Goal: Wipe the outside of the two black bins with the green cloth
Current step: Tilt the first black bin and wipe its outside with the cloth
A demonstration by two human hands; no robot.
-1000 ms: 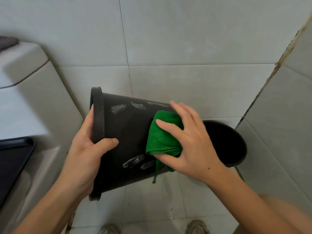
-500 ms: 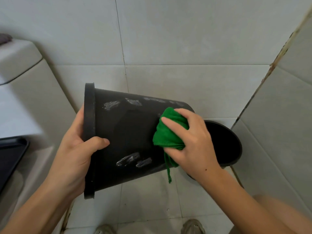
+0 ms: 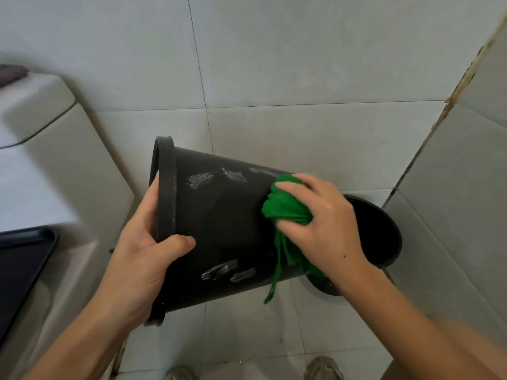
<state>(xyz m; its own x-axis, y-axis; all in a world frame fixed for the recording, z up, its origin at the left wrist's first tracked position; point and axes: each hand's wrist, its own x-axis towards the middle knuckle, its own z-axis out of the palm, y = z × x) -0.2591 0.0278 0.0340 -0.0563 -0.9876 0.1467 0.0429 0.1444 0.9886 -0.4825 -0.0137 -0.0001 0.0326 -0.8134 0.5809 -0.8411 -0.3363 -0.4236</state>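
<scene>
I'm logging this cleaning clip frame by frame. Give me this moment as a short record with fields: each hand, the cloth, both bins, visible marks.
left hand: grips the rim of the held bin, thumb on the outer wall
right hand: presses the bunched green cloth against the bin wall near its base end
held bin: tipped on its side, off the floor
pale smears: near the rim and lower on the wall, not yet wiped
second bin: upright on the floor behind the right hand
cloth tail: hangs loose below the hand
</scene>
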